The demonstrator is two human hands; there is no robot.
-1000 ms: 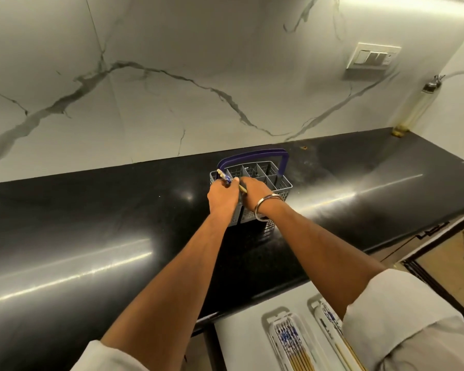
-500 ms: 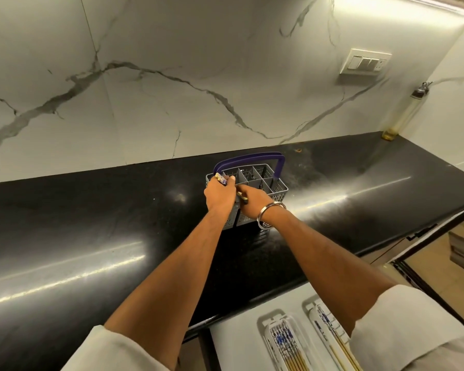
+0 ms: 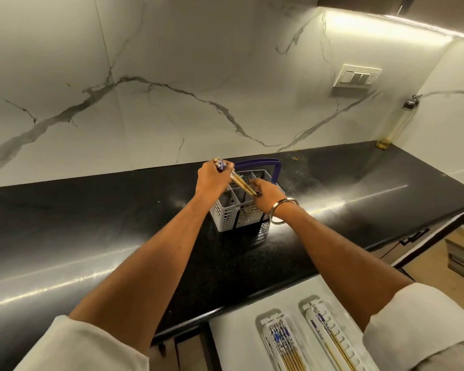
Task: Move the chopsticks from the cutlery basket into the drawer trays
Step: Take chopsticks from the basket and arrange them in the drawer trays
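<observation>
My left hand [image 3: 212,178] has lifted since a second ago, gripping the chopsticks [image 3: 241,183] by their patterned tops, drawing them slantwise above the cutlery basket [image 3: 241,212] on the desk [image 3: 91,236]. My right hand [image 3: 268,192] pinches their thin tips. Light, stiff and probably slick, they want a bunched hold near the thicker end.

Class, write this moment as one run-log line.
left hand: grips chopsticks | right hand: pinches their tips | cutlery basket: on counter | drawer trays: partly filled
</observation>
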